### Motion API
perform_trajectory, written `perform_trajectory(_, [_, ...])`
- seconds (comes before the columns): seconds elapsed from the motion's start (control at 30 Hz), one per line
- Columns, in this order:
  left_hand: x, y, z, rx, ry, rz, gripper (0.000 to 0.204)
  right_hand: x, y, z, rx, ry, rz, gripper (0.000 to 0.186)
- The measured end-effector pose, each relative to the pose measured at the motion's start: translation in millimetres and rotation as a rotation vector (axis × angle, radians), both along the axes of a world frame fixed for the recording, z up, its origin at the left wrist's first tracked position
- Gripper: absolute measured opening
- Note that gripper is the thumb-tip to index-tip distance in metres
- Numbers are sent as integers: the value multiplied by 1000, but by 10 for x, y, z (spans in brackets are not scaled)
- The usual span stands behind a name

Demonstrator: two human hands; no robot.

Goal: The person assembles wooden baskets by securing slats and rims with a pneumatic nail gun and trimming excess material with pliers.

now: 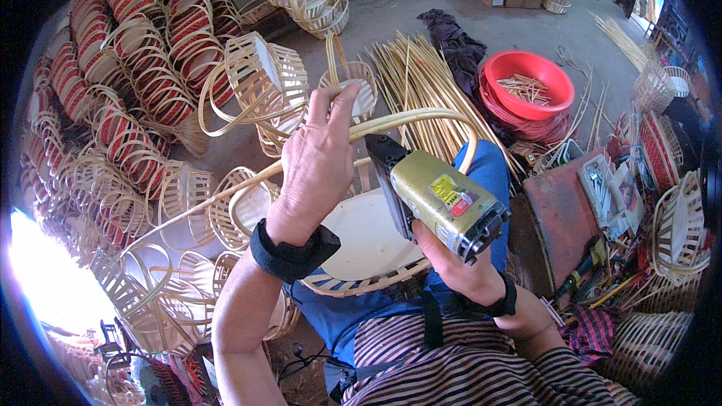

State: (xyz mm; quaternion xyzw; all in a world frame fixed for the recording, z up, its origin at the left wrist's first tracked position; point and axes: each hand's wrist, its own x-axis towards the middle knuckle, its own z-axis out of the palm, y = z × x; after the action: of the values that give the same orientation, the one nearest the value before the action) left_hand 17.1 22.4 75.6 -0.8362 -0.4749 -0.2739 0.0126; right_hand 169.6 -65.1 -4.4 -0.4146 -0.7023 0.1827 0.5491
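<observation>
A woven basket with a pale oval base (368,237) rests on my lap. A long cane rod (421,114) arches over it, bending down at the right and running off to the lower left. My left hand (320,162) has its fingers wrapped round the cane at the left of the bend. In my right hand (466,274) is a gold air stapler (425,180), its black nose pointing up and left, close under the cane. The stapler's body hides part of the basket's right side and most of my right fingers.
Stacked red-and-natural baskets (135,53) fill the left. Loose handled baskets (263,79) stand in front of me. A bundle of cane sticks (421,83) lies beside a red basin (529,84) holding short sticks. Tools and a box of small metal pieces (598,184) sit at the right.
</observation>
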Motion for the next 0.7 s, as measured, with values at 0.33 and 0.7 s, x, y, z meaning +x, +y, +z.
perform_trajectory(0.33, [-1103,7,602,-504,196,98,34,299,435,461,-308,284,110,21])
perform_trajectory(0.7, [-394,-114,-154,269,-144,175,28,286,178,526,-393,378,231,26])
